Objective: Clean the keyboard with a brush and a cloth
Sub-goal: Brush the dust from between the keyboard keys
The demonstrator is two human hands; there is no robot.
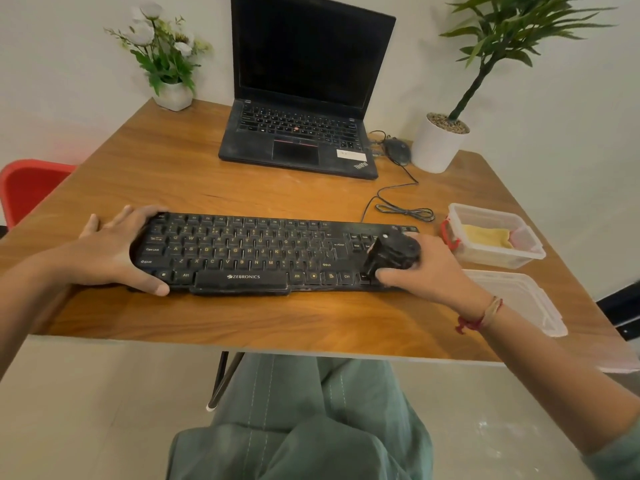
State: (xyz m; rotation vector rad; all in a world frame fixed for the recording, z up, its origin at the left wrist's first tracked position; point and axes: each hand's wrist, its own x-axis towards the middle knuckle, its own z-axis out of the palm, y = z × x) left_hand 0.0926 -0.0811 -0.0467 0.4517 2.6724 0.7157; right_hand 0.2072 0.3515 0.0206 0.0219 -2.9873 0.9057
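The step in hand looks like brushing the flat black plastic keyboard (249,252), which lies across the 6 o'clock side of the brown wood-grain table (242,320). To do it well, the stubby black brush (393,252) should be drawn in short strokes along the gaps between key rows, flicking grit towards one edge and not back onto cleaned keys. The board has to be held firm so it does not skate on the smooth top. The left hand (110,251) clamps the keyboard's 9 o'clock end, fingers curled over the far edge and thumb hooked under the near one. The right hand (426,268) sits at the 3 o'clock end with its fingers wrapped round the brush, thumb low at the front and wrist slightly raised, the brush down over the rightmost key block. The folded yellow cloth (486,236) waits in a clear plastic tub (498,259) further out at 3 o'clock.
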